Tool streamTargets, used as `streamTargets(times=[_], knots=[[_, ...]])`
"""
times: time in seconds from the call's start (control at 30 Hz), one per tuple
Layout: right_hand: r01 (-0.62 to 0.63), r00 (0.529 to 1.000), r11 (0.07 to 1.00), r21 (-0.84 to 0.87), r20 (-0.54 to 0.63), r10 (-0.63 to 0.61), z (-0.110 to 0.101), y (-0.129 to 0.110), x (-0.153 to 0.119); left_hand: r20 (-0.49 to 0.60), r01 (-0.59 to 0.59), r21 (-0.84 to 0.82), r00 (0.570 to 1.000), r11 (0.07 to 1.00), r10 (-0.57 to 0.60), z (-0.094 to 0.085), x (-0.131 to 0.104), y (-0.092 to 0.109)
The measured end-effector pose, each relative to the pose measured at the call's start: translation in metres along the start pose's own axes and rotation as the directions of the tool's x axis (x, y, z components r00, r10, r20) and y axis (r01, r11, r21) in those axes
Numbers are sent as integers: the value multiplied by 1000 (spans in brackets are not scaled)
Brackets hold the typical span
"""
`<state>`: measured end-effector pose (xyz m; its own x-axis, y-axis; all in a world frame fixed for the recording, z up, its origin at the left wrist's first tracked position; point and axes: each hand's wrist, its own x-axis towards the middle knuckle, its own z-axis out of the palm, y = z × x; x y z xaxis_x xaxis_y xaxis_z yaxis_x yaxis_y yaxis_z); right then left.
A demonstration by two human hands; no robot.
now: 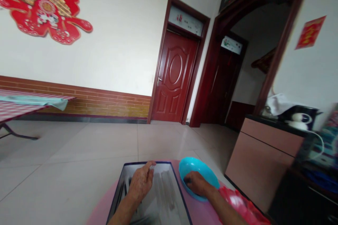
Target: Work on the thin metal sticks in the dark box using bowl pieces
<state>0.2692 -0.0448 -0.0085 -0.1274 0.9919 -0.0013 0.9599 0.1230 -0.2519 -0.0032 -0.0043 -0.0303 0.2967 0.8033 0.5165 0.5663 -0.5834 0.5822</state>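
My left hand point(141, 182) is over a shallow white box point(151, 210) with a dark blue rim. Its thumb and fingers are closed around a small pale, see-through thing too small to name. Inside the box, dark thin pieces lie along the left side, and long translucent strips point(166, 188) lie to the right. My right hand point(197, 182) reaches into a turquoise bowl point(211, 174) beside the box. Those fingers are curled inward; a dark patch shows at their tips, and what they hold, if anything, is hidden.
Box and bowl stand on a round pink surface point(101, 207), with shiny red plastic point(237, 202) at its right. A brown cabinet point(266, 147) is farther right. To the left is a table with a checked cloth point(16, 109); a red door point(174, 77) is ahead.
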Motion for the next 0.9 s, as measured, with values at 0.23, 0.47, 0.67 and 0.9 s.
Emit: streamTargets(times=[0.23, 0.47, 0.67, 0.9], knots=[[-78, 988, 995, 59, -130, 85, 15, 7, 3, -13, -20, 12, 1000, 1000, 20, 1, -1, -2], [-48, 922, 974, 221, -365, 128, -12, -14, 18, -60, -70, -33, 996, 997, 68, 2, -1, 4], [50, 934, 248, 967, -133, 331, -7, -95, 44, -160, -35, -39, 987, 999, 28, 0, 0, 2], [101, 941, -149, 984, -46, 335, 29, -139, 49, -240, -47, -28, 970, 998, 39, 4, 1, -1]])
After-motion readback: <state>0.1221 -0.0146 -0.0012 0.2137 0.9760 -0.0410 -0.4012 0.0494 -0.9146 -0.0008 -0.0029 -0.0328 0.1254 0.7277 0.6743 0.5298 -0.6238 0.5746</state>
